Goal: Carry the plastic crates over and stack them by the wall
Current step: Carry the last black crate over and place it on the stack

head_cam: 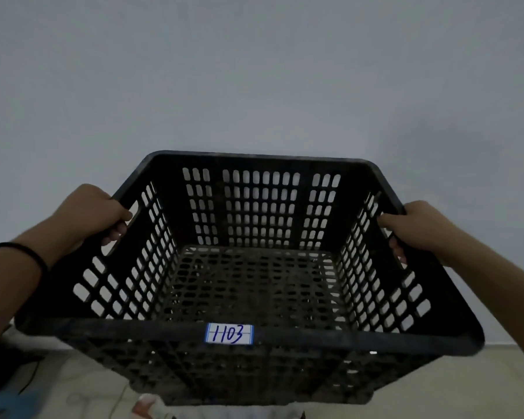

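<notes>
Head view, looking forward and down. Black plastic crate (254,285) held in the air in front of a plain grey wall (254,71), open top toward the camera, tilted so that the far rim sits higher in the picture than the near rim. Sides and bottom pierced by rows of small slots; inside empty. White label (229,334) with a blue border and the handwritten number 1103 stuck on the middle of the near rim.

Left hand (97,211) closed on the left rim of the crate, thumb over the top edge, fingers curled through the handle opening. Right hand (409,226) closed likewise on the right rim, fingertips showing through the handle opening on that side. Both forearms bare and stretched forward; thin black band (25,252) around the left wrist.

Pale floor (82,385) below the crate, meeting the wall near the bottom of the picture. Dark object with a thin cable (28,379) on the floor at the left edge, too dim to identify. Blurred light shape under the crate at the bottom edge, not identifiable.
</notes>
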